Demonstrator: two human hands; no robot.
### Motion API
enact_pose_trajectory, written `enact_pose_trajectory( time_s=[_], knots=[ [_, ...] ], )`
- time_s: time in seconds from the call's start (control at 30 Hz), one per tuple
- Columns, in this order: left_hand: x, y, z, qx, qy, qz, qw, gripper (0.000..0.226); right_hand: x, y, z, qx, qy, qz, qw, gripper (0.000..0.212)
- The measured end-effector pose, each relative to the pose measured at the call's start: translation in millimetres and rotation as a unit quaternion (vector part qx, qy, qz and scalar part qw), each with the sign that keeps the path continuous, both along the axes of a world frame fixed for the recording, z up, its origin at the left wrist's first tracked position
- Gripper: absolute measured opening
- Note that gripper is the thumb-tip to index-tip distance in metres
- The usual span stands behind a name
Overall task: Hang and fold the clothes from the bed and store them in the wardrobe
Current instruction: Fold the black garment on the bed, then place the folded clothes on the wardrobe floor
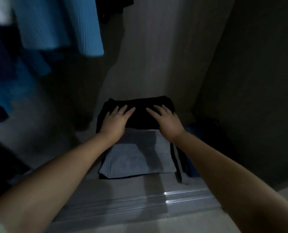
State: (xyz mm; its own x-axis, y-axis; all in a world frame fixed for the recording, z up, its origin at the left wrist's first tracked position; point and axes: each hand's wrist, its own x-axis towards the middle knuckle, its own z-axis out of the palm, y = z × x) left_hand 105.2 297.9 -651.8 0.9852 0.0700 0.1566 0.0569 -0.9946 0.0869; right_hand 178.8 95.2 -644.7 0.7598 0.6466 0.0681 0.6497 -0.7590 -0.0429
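A folded black garment (139,102) lies on the far end of a folded grey-blue garment (136,158) on the dim wardrobe floor (123,187). My left hand (116,121) presses flat on the black garment's left half, fingers straight and spread. My right hand (165,119) presses flat on its right half in the same way. Neither hand curls round the cloth. The near edge of the black garment is hidden under my palms.
A light blue ribbed sweater (59,24) and darker blue clothes (3,81) hang at the upper left. A dark garment (114,7) hangs at top centre. Dark straps (177,163) lie right of the stack. A metal door track (139,200) runs along the wardrobe's front edge.
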Motion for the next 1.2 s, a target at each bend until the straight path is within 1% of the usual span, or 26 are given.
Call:
enact_pose_trajectory(
  time_s=[0.07,0.1,0.2,0.23,0.3,0.37,0.47,0.53,0.6,0.63,0.67,0.7,0.77,0.8,0.83,0.93,1.03,1.2],
  knots=[
    [-7.4,3.9,-47.0,0.001,0.048,0.006,0.999,0.084,-4.1,7.6,-50.9,-0.028,0.008,0.002,1.0,0.081],
    [-13.2,4.0,-72.8,-0.005,0.089,0.003,0.996,0.089,-7.8,7.6,-77.6,-0.052,0.037,0.002,0.998,0.082],
    [-31.5,-0.6,-151.2,-0.038,0.236,-0.006,0.971,0.101,-18.2,-2.8,-153.7,-0.135,0.186,0.015,0.973,0.081],
    [-35.4,-1.8,-169.1,-0.052,0.265,0.002,0.963,0.103,-20.6,-7.7,-169.4,-0.144,0.215,0.021,0.966,0.084],
    [-35.1,-3.0,-193.8,-0.07,0.277,0.017,0.958,0.109,-20.1,-13.6,-189.5,-0.137,0.22,0.031,0.965,0.089],
    [-32.3,-1.6,-196.1,-0.074,0.287,0.016,0.955,0.11,-17.9,-15.0,-192.2,-0.133,0.213,0.038,0.967,0.09],
    [-29.8,1.9,-183.3,-0.078,0.338,0.0,0.938,0.106,-16.4,-9.8,-186.7,-0.144,0.227,0.043,0.962,0.09],
    [-22.2,3.5,-168.1,-0.069,0.39,-0.001,0.918,0.104,-13.1,-6.4,-175.8,-0.163,0.246,0.045,0.954,0.089],
    [-7.6,2.6,-146.6,-0.039,0.439,-0.007,0.898,0.101,-6.7,-5.5,-157.2,-0.165,0.267,0.036,0.949,0.085],
    [1.2,-0.2,-133.5,-0.027,0.443,-0.007,0.896,0.098,-3.6,-4.8,-145.3,-0.152,0.271,0.029,0.95,0.082],
    [9.6,-3.6,-120.9,-0.021,0.424,0.0,0.906,0.093,-1.5,-3.2,-132.7,-0.126,0.267,0.021,0.955,0.078],
    [18.8,-11.3,-105.8,-0.023,0.379,0.006,0.925,0.084,0.2,-4.2,-117.2,-0.092,0.257,0.005,0.962,0.073],
    [30.4,-29.3,-77.6,-0.062,0.252,0.025,0.966,0.063,0.2,-5.9,-84.9,-0.03,0.228,-0.037,0.972,0.063],
    [32.3,-40.3,-63.4,-0.093,0.201,0.031,0.975,0.055,-2.7,-7.3,-67.8,-0.014,0.218,-0.06,0.974,0.058],
    [31.6,-52.3,-47.4,-0.115,0.175,0.031,0.977,0.049,-7.8,-9.0,-50.6,-0.008,0.213,-0.082,0.974,0.053],
    [21.3,-84.6,3.5,-0.132,0.172,0.011,0.976,0.042,-31.7,-13.8,-1.0,-0.014,0.226,-0.141,0.964,0.039],
    [11.0,-110.7,53.3,-0.149,0.179,0.005,0.972,0.036,-52.8,-21.6,48.2,-0.005,0.24,-0.188,0.953,0.038],
    [-0.7,-146.6,141.3,-0.165,0.16,-0.009,0.973,0.027,-69.2,-58.0,137.9,-0.009,0.242,-0.252,0.937,0.036]
  ],
)
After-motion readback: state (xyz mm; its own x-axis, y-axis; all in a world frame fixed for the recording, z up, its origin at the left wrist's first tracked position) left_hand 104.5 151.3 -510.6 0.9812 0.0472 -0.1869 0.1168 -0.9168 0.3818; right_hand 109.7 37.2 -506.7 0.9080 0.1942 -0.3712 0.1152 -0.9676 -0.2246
